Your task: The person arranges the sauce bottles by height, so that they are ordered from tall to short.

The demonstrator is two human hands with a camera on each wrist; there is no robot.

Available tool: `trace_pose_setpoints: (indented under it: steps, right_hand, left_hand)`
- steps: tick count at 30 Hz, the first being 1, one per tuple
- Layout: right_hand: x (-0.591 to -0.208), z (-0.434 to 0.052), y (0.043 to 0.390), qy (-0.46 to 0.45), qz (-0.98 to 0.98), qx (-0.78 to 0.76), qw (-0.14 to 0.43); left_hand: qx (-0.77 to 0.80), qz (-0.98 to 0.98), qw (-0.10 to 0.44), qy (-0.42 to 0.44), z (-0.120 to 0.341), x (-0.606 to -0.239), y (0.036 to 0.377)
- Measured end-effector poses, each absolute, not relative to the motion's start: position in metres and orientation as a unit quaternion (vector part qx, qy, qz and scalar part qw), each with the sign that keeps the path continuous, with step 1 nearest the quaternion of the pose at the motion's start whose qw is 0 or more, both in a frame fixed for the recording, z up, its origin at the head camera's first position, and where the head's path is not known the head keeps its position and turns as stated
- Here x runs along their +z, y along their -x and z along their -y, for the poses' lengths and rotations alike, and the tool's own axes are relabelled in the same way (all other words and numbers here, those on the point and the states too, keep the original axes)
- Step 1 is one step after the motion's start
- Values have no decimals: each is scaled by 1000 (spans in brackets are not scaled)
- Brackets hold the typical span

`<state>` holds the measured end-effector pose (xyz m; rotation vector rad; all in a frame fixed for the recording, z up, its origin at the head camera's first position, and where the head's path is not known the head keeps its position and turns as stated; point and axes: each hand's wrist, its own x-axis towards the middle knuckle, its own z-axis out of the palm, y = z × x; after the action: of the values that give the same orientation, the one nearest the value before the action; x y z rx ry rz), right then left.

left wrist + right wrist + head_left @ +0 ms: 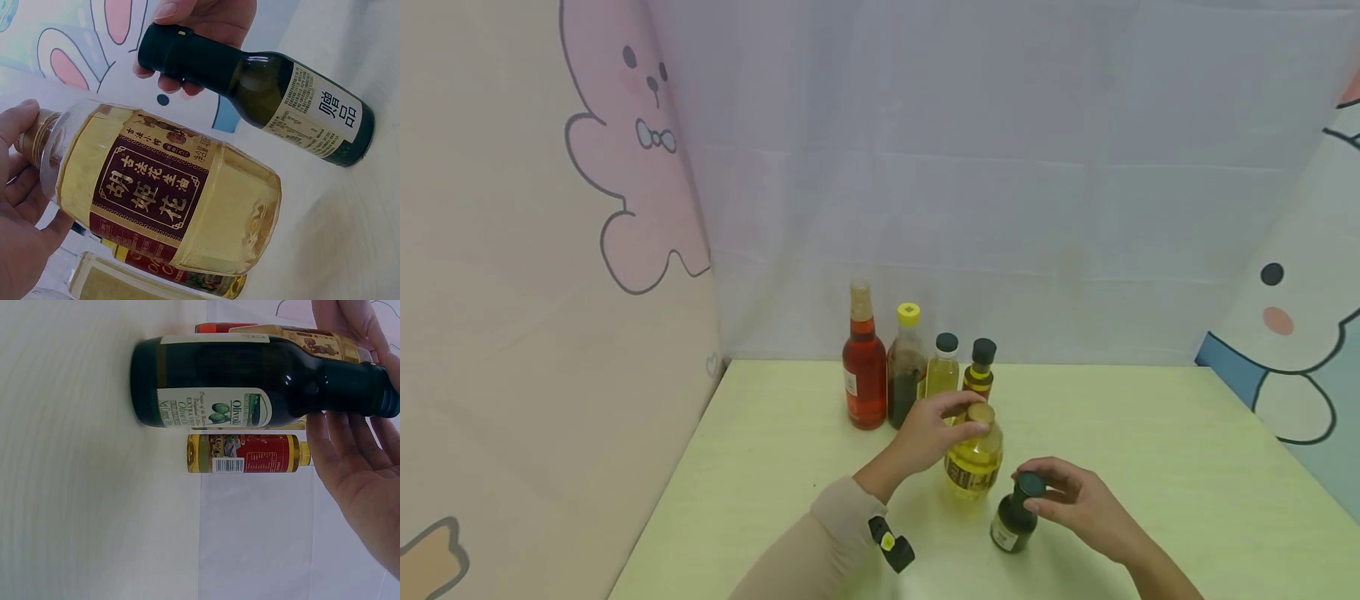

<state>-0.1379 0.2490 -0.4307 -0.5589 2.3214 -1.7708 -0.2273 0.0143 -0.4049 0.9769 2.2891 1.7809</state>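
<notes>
1. Pale green table, wall curtains at 9, 12 and 3 o'clock.
2. At 12 o'clock, in a row: red bottle, brown bottle, pale bottle, small dark-capped bottle.
3. Nearer, toward 6 o'clock: yellow oil bottle, dark green bottle just beside at 4 o'clock.

Left hand is covering most of the gold cap of the yellow oil bottle in the head view; grip detail there is not resolving. Right hand is running off the bottom edge at the forearm. Labels on the four back-row bottles are reading too small. Left wrist view is cropping the lower bottles; right wrist view is cutting off the palm.
</notes>
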Motion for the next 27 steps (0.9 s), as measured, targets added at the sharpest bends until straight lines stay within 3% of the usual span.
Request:
trace_pose_setpoints:
  steps: [9, 27]
  right_hand:
    - [-430, -248, 138, 191, -773, -600, 81]
    - [-430, -248, 138, 209, -770, -599, 67]
  left_hand:
    - [584, -749, 16, -314, -29, -408, 237]
    - [569, -755, 19, -325, -59, -417, 259]
